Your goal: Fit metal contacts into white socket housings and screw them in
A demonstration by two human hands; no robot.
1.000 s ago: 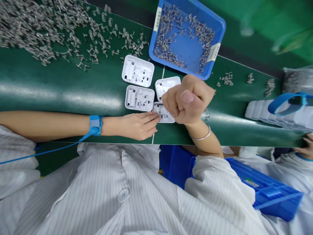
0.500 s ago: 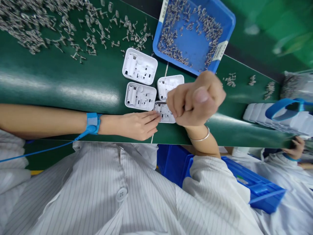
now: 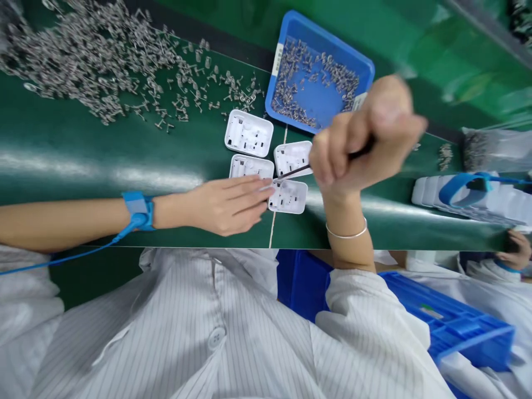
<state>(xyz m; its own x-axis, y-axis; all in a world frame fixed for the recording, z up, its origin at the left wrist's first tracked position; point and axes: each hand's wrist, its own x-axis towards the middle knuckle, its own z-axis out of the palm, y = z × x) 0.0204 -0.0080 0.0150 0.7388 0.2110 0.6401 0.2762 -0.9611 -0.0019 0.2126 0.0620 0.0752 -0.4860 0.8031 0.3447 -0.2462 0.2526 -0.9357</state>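
Four white plastic housings lie close together on the green table: one at the upper left [image 3: 249, 133], one at the upper right [image 3: 286, 157], one at the lower left [image 3: 245, 165] and one at the lower right [image 3: 291, 197]. My left hand [image 3: 233, 204] is flat with its fingers stretched out; the fingertips rest at the left edge of the lower right housing and overlap the lower left one. Above and to the right, my right hand [image 3: 361, 141] is wrapped round a thin dark tool [image 3: 294, 172], whose tip points down beside my left fingertips.
A large heap of metal springs [image 3: 103, 55] spreads over the upper left of the table [image 3: 103, 144]. A blue tray [image 3: 324, 94] with springs stands behind the housings. At right lie a bag [image 3: 490, 149], stacked white parts [image 3: 502, 202] and another person's hand [image 3: 515, 249].
My right hand has moved up and right, and the tool's shaft now shows. My left fingers have spread over the lower left housing's edge. The camera view has shifted.
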